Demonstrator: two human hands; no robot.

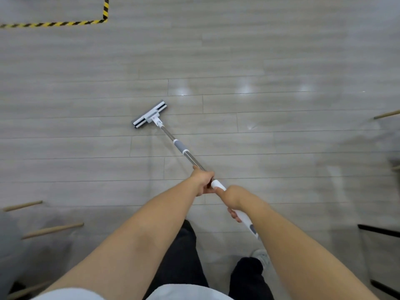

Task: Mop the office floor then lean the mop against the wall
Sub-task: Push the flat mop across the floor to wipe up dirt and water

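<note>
A flat mop [183, 149] with a metal pole and a white and grey head [149, 115] rests head-down on the grey plank floor [270, 61], ahead of me and slightly left. My left hand [202, 180] grips the metal pole just above the white handle. My right hand [232, 199] grips the white handle lower down, close behind the left hand. The handle's end passes under my right forearm. My dark trousers and one shoe show below.
Yellow-black hazard tape [65, 23] marks a corner on the floor at the far left. Wooden furniture legs [52, 230] stand at the left edge, one more at the right [387, 114]. A dark frame [378, 229] stands at the lower right.
</note>
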